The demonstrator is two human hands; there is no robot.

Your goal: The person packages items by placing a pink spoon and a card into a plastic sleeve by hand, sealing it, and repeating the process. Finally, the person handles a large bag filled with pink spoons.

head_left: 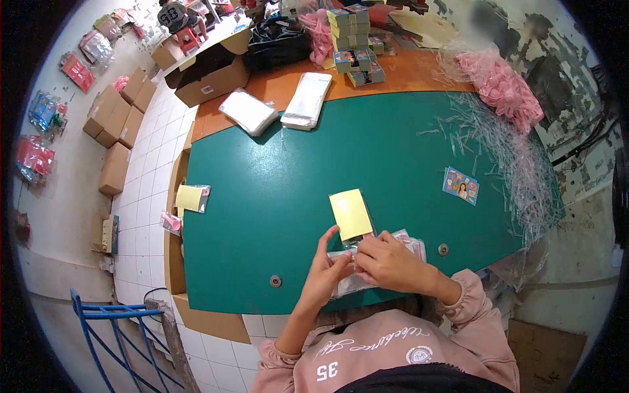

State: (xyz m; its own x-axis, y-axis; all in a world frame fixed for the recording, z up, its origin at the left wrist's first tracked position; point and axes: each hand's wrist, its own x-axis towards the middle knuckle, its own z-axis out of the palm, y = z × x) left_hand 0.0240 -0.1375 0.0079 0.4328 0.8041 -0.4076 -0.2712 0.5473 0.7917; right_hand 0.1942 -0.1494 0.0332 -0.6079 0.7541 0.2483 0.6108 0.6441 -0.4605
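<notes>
A yellow card (352, 215) in a clear plastic bag lies on the green table top (262, 196), its lower end at my fingers. My left hand (324, 272) is closed at the bag's lower edge, thumb and fingers together, index finger reaching up beside the card. My right hand (386, 262) pinches at the same end, close to my left fingertips; a bit of pink shows there. Under both hands lie clear plastic packets (409, 243) with pinkish contents. What exactly the fingertips grip is partly hidden.
Two stacks of clear bags (249, 112) (306, 101) lie at the back. Blue picture cards (460, 186) and plastic strips (517, 157) are at right. A bagged yellow card (192, 198) sits at the left edge. Bundled card stacks (350, 39) and a carton (209, 78) stand behind.
</notes>
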